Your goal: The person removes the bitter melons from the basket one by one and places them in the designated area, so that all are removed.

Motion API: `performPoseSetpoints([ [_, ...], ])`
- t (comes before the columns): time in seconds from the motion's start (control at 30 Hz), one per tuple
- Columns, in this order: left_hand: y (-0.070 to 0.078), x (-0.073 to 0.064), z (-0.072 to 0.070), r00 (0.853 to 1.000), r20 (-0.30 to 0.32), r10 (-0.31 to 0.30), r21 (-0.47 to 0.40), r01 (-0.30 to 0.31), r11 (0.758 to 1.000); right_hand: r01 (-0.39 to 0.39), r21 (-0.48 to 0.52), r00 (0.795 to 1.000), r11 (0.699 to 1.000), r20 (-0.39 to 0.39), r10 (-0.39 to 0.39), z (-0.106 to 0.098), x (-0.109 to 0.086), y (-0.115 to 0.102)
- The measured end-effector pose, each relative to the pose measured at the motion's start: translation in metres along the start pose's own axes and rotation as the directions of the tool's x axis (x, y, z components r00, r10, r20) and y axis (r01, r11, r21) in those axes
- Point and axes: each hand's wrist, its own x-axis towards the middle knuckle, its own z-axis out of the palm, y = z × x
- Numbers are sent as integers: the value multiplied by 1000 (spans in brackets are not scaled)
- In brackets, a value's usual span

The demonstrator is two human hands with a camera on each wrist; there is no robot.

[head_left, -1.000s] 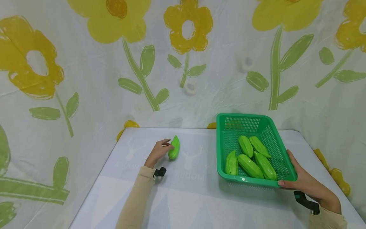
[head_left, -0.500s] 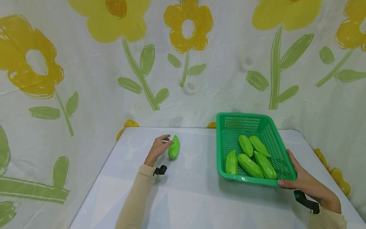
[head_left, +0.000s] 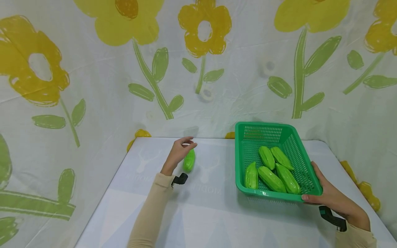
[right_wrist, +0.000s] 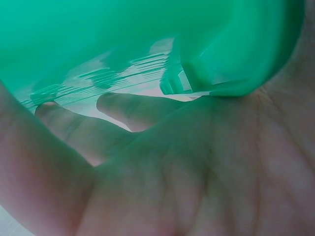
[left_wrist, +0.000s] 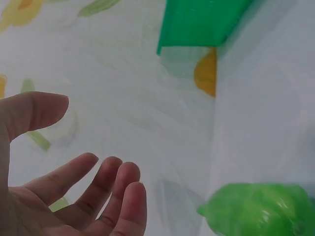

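Observation:
A light-green ridged gourd (head_left: 189,161) with a pointed end lies on the table, left of the basket. My left hand (head_left: 178,151) hovers above its far end and covers the tip in the head view. Nothing is in that hand: in the left wrist view its fingers (left_wrist: 127,206) are loosely bent, apart from the gourd (left_wrist: 261,211). My right hand (head_left: 336,199) grips the near right corner of a green plastic basket (head_left: 263,195), thumb at the near rim and fingers along the right side. Several similar gourds (head_left: 271,179) lie inside the basket.
The basket stands on the right half of a white and pale-blue table (head_left: 204,220). A flower-printed curtain (head_left: 235,86) hangs behind the table and along both sides. Each wrist carries a small black camera.
My left hand has come away from the gourd, rising and moving farther back over its tip. The gourd stays where it was, and the right hand and basket have not moved.

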Motion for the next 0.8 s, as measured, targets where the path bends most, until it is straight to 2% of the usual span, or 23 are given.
performPoseSetpoints([
  [0.43, 43, 0, 16, 993, 34, 109, -117, -105, 988, -2, -33, 1000, 999, 1, 2, -1, 0, -1],
  [0.8, 72, 2, 35, 985, 71, 158, -160, -145, 976, -5, -36, 1000, 999, 1, 5, 0, 0, -2],
])
